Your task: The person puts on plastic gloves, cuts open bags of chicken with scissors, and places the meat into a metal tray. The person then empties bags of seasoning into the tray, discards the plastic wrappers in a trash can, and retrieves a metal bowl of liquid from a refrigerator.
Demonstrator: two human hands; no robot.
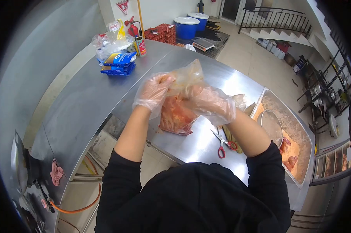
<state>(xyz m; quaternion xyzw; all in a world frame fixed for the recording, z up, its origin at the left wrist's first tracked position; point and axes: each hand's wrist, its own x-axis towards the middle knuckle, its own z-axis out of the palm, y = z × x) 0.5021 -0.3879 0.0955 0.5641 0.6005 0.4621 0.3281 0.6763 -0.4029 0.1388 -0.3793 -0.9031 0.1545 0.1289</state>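
A clear plastic bag of reddish raw meat [178, 116] rests on the steel table in front of me, its loose top raised between my hands. My left hand [157, 91], in a clear plastic glove, pinches the bag's upper left side. On the opposite side, my right hand [208, 100], gloved the same way, grips the bag near its neck; its fingertips are partly hidden by the plastic. Scissors with red handles [222, 146] lie near my right forearm, beside a greenish packet or cloth [233, 139] I cannot make out.
To the right stands a metal tray [308, 155] of orange-tinted flour, with a round sieve [271, 126] and raw meat pieces [290, 163]. Blue packets [119, 64], plastic bags [113, 42] and a can [141, 46] sit at the back left. A pink cloth [56, 173] lies far left.
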